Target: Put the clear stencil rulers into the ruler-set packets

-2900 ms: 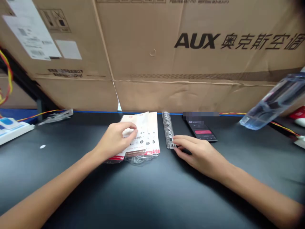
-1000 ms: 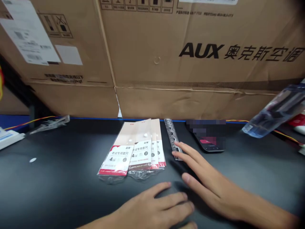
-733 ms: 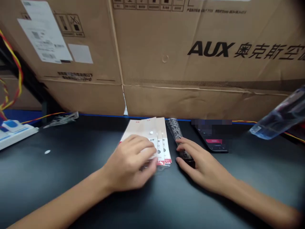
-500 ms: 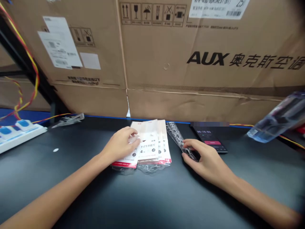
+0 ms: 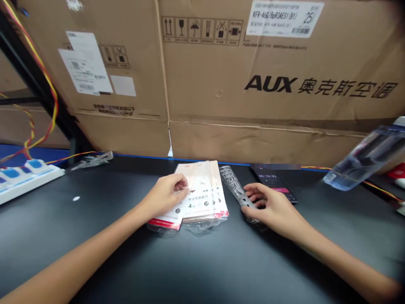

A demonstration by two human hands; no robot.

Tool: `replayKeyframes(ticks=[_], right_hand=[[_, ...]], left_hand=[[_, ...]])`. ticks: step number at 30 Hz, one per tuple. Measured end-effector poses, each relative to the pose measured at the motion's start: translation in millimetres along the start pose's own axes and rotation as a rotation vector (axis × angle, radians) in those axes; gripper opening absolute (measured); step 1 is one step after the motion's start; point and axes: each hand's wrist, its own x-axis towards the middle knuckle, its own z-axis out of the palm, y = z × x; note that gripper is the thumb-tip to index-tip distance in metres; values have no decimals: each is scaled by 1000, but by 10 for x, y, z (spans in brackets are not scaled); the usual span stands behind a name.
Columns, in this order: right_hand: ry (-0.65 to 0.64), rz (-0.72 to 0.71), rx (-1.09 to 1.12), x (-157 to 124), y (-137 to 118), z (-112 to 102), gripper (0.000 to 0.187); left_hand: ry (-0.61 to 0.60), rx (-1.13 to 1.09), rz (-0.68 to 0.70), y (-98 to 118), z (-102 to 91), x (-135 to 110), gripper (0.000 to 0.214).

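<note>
Several flat ruler-set packets (image 5: pixel 202 202) in clear sleeves, white with red lower edges, lie overlapping mid-table. My left hand (image 5: pixel 166 192) rests over the left-hand packets, thumb and index finger closed in a pinch. What sits between those fingertips, if anything, is too small to make out. To the right, a small stack of clear plastic rulers (image 5: pixel 234 183) with cut-out shapes lies at a slant. My right hand (image 5: pixel 272 207) grips its near end, thumb on the near side and fingers curled on the far side. The hand partly covers that end.
A phone (image 5: pixel 275 181) showing a timer lies behind my right hand. Clear plastic pieces (image 5: pixel 93 160) and a white power strip (image 5: pixel 31 179) are on the left, near a white disc (image 5: pixel 76 198). A bottle (image 5: pixel 360 160) leans at right. A large cardboard box (image 5: pixel 205 97) stands behind.
The view has tilted up slightly. My left fingers have curled in more over the packets. The clear rulers are turned a little, showing more of their flat face under my right hand.
</note>
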Motion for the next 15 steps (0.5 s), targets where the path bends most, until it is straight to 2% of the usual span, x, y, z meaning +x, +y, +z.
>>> replayKeyframes(ticks=[4,7,12,15], right_hand=[[-10,59,100,42,76,-11,47],[-13,53,99,49,77,-31,41],[-28,37,97,32,13,-48,24],[-16,38,113,26,1,-49,19]], left_hand=[[29,-170,-12,129,-42,-22,12],[22,-322,-29,270,-37,-69,16],[-230,-618,-2,423,75,-199,26],[-270,-472,105,422,148,-270,35]])
